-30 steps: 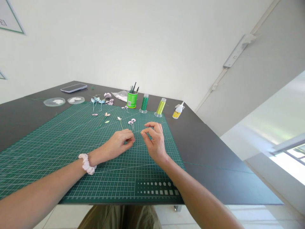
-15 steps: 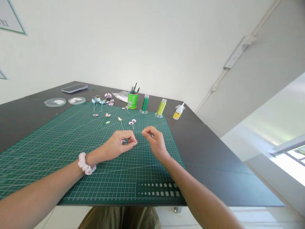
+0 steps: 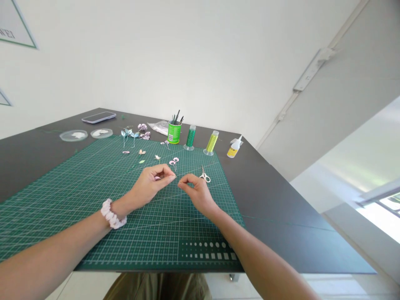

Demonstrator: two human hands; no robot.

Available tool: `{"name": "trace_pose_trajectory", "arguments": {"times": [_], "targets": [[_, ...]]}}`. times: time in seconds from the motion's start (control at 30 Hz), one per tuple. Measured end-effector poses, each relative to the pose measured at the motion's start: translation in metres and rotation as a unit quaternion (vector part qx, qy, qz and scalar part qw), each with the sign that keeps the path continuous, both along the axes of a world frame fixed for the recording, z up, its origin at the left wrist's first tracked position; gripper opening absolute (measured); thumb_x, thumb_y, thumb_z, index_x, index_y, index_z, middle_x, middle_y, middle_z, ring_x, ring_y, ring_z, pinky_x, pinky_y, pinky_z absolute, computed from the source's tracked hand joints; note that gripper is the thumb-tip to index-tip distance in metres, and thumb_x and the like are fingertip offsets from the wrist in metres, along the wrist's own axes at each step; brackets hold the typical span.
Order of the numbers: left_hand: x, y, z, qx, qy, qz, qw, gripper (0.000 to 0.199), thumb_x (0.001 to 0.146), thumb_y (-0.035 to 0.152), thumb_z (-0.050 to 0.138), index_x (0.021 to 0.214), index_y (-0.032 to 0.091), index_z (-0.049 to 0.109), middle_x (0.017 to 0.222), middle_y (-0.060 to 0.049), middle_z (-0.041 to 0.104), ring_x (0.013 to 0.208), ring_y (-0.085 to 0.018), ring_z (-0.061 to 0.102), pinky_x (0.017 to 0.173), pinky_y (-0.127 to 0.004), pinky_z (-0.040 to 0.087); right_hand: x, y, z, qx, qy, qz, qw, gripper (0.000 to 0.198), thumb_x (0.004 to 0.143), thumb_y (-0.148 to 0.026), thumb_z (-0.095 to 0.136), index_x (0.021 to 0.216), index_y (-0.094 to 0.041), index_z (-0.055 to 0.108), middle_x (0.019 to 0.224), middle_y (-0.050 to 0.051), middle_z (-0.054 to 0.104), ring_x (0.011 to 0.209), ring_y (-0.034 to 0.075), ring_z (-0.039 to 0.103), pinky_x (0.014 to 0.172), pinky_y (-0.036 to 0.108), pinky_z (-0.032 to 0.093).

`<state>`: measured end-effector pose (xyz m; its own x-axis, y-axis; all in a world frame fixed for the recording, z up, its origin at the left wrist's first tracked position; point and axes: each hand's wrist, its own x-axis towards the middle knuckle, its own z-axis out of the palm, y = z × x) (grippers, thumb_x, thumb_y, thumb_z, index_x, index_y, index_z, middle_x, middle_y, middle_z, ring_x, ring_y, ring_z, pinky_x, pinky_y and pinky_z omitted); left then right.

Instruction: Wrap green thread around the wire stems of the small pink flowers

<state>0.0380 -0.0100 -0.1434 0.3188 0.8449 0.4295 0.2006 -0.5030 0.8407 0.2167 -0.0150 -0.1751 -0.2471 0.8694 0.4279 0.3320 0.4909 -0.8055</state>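
Note:
My left hand [image 3: 151, 183], with a white scrunchie [image 3: 113, 214] on its wrist, is pinched above the cutting mat. A small pink petal [image 3: 157, 178] shows inside its curled fingers. Just to its right, my right hand [image 3: 197, 191] is also pinched, fingertips close to the left ones; anything between them is too fine to make out. Behind the right hand lies a pair of small white-handled scissors [image 3: 205, 176]. Beyond the left hand are two pink petal loops [image 3: 173, 161] on thin stems and a white flower bud [image 3: 157, 157].
The green cutting mat [image 3: 103, 175] covers much of the dark table [image 3: 275, 208]. Along the back stand a green can of tools [image 3: 174, 132], a dark green spool [image 3: 190, 137], a yellow-green spool [image 3: 211, 143] and a glue bottle [image 3: 234, 148]. Blue flowers [image 3: 127, 133], shallow dishes [image 3: 73, 136] and a phone [image 3: 98, 117] lie left.
Both hands have shifted slightly up and left, the right one more so, and their fingertips are closer together. The scissors behind the right hand have come into view.

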Motion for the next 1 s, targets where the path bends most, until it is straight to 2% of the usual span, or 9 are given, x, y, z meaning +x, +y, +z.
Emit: {"name": "trace_pose_trajectory", "arguments": {"times": [0.1, 0.3, 0.77, 1.0], "targets": [[0.0, 0.003, -0.003, 0.012, -0.003, 0.026, 1.0, 0.02, 0.079, 0.032, 0.058, 0.067, 0.017, 0.06, 0.063, 0.001, 0.058, 0.061, -0.013, 0.051, 0.059, -0.024, 0.042, -0.002, -0.005, 0.002, 0.027, -0.021, 0.016, 0.999, 0.018, 0.082, -0.015, 0.058, 0.065, -0.022, 0.057, 0.07, 0.0, 0.064, 0.072, 0.017, 0.057, 0.075, 0.033, 0.046], [0.0, 0.006, -0.007, 0.02, 0.013, 0.054, 0.998, 0.019, 0.079, 0.032, 0.058, 0.067, 0.017, 0.06, 0.063, 0.001, 0.058, 0.061, -0.013, 0.052, 0.06, -0.025, 0.043, -0.004, -0.01, 0.002, 0.144, -0.093, 0.05, 0.984, 0.022, 0.088, -0.013, 0.053, 0.069, -0.022, 0.055, 0.073, 0.002, 0.066, 0.072, 0.018, 0.057, 0.075, 0.035, 0.046], [-0.002, 0.007, -0.011, 0.088, 0.078, 0.097, 0.988, 0.017, 0.08, 0.026, 0.053, 0.067, 0.017, 0.058, 0.062, 0.001, 0.059, 0.06, -0.014, 0.053, 0.059, -0.024, 0.042, -0.003, -0.014, 0.008, 0.197, -0.087, 0.074, 0.974, 0.022, 0.092, -0.015, 0.049, 0.072, -0.022, 0.055, 0.074, 0.003, 0.064, 0.073, 0.018, 0.057, 0.071, 0.034, 0.048], [-0.003, 0.007, -0.014, 0.15, 0.137, 0.079, 0.976, 0.018, 0.082, 0.017, 0.05, 0.065, 0.018, 0.054, 0.063, 0.002, 0.054, 0.062, -0.013, 0.05, 0.06, -0.024, 0.037, -0.001, -0.015, 0.014, 0.236, -0.08, 0.037, 0.968, 0.024, 0.095, -0.017, 0.047, 0.074, -0.022, 0.057, 0.076, 0.004, 0.066, 0.074, 0.019, 0.057, 0.071, 0.036, 0.047]]}}
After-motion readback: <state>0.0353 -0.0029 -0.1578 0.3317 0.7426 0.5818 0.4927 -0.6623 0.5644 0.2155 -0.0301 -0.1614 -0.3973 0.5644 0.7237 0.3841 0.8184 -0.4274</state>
